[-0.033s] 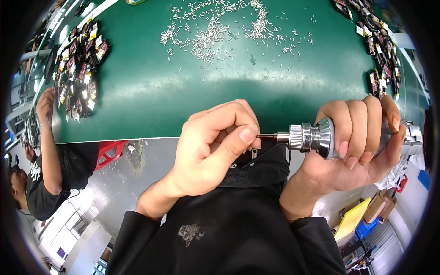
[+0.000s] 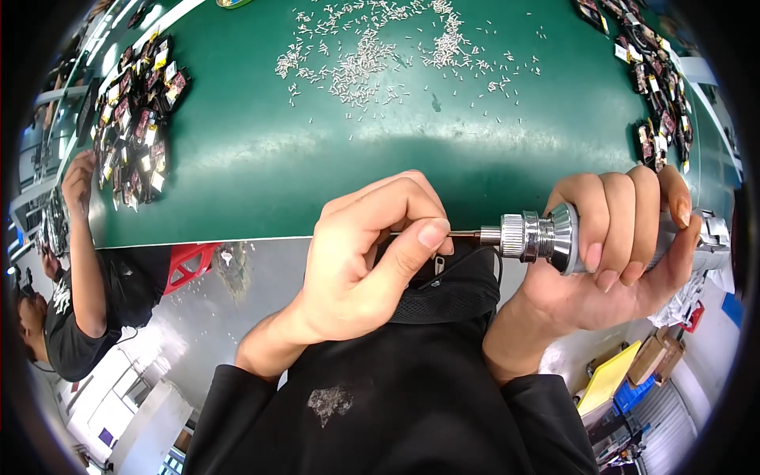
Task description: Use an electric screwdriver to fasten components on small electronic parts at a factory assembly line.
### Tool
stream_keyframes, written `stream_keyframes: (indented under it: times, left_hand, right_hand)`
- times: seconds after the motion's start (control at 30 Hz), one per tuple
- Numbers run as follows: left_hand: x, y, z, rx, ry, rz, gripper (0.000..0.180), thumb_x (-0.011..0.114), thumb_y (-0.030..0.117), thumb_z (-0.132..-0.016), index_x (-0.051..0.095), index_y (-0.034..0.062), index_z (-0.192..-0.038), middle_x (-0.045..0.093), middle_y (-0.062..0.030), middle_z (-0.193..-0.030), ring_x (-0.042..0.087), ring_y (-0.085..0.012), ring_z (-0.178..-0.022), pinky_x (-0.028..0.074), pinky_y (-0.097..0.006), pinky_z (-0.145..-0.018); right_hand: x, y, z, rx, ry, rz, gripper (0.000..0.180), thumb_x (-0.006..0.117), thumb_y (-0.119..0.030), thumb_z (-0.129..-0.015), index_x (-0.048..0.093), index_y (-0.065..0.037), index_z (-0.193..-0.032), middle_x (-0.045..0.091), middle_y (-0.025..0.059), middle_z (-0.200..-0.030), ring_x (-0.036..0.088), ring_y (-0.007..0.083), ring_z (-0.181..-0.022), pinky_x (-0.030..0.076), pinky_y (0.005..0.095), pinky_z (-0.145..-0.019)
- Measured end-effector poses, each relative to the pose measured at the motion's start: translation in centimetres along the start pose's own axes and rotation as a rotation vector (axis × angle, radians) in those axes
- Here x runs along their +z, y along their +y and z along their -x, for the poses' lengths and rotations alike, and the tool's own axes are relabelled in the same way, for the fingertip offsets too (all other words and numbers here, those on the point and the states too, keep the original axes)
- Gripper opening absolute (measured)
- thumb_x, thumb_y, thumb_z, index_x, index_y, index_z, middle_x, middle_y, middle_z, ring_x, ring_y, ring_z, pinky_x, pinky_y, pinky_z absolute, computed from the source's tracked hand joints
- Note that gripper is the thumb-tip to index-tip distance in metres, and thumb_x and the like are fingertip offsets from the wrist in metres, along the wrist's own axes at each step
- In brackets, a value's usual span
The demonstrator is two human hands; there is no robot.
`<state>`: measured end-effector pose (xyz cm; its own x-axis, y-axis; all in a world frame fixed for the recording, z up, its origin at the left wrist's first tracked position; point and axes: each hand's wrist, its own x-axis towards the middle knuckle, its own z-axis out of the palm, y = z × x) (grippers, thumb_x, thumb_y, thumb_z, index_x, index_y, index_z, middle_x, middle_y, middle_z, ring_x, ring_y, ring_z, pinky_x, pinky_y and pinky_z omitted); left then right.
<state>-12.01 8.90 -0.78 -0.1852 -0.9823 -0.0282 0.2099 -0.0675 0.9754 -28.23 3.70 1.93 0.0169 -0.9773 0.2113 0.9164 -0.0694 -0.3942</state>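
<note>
My right hand (image 2: 609,237) wraps its fingers around the body of a silver electric screwdriver, held level over the table's front edge. The screwdriver's ribbed metal collar (image 2: 518,237) points left, and a thin dark bit (image 2: 465,234) sticks out of it. With thumb and curled fingers my left hand (image 2: 356,261) pinches the bit's far end. The tip is mostly hidden by those fingers; whether a screw sits on it I cannot tell. Beyond both hands, many small silver screw-like pieces (image 2: 368,59) lie scattered on the green table (image 2: 261,182).
A heap of small black parts with white and yellow labels (image 2: 138,119) lies at the table's left, and similar parts (image 2: 657,87) line the right. A co-worker's arm (image 2: 85,261) reaches to the left heap. Below the table edge hangs a black pouch (image 2: 455,293).
My left thumb has shifted slightly right along the bit, and the fingers have tilted a little. The screwdriver and my right hand stay almost still.
</note>
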Motion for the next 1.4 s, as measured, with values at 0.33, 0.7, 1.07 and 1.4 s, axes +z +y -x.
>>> stream_keyframes:
  times: [0.33,0.7,1.07,1.4]
  left_hand:
    - [-0.7,0.3,-1.5,0.143,0.030,-0.341,0.024,0.045,0.010,-0.093,0.058,-0.0081,-0.084,0.057,-0.0119,-0.078,0.051,-0.0128,-0.064,0.041,-0.022,-0.058]
    - [-21.9,11.3,-8.6,0.418,0.707,-1.542,0.023,0.064,0.011,-0.083,0.054,-0.0023,-0.067,0.054,-0.0114,-0.059,0.049,-0.0201,-0.049,0.037,-0.031,-0.049]
    - [-50.4,12.0,-18.3,-0.338,0.817,-1.655,0.048,0.073,0.034,-0.069,0.062,-0.0068,-0.093,0.063,-0.0278,-0.096,0.060,-0.0404,-0.095,0.047,-0.042,-0.083]
    - [-37.9,13.0,-17.7,0.199,0.470,-1.561,0.032,0.066,0.009,-0.078,0.060,-0.0022,-0.108,0.066,-0.0161,-0.095,0.064,-0.0219,-0.082,0.049,-0.031,-0.074]
  right_hand:
    - [-0.9,0.3,-1.3,-0.019,0.024,0.004,0.013,0.049,-0.016,-0.090,0.049,-0.004,-0.087,0.038,-0.0035,-0.050,0.035,0.0065,-0.039,0.034,0.0226,-0.045]
    - [-1.8,2.5,-0.1,-0.020,0.326,0.076,0.013,0.041,-0.017,-0.095,0.039,-0.007,-0.087,0.034,-0.0016,-0.050,0.033,0.0079,-0.038,0.034,0.0246,-0.043]
    - [-2.2,3.6,0.3,0.061,0.295,0.092,0.014,0.042,-0.015,-0.095,0.035,-0.008,-0.085,0.035,0.0001,-0.049,0.033,0.0090,-0.035,0.036,0.0236,-0.041]
    - [-2.8,2.9,0.1,0.106,0.240,0.106,0.015,0.045,-0.019,-0.093,0.036,-0.009,-0.085,0.036,-0.0006,-0.051,0.036,0.0090,-0.039,0.037,0.0254,-0.043]
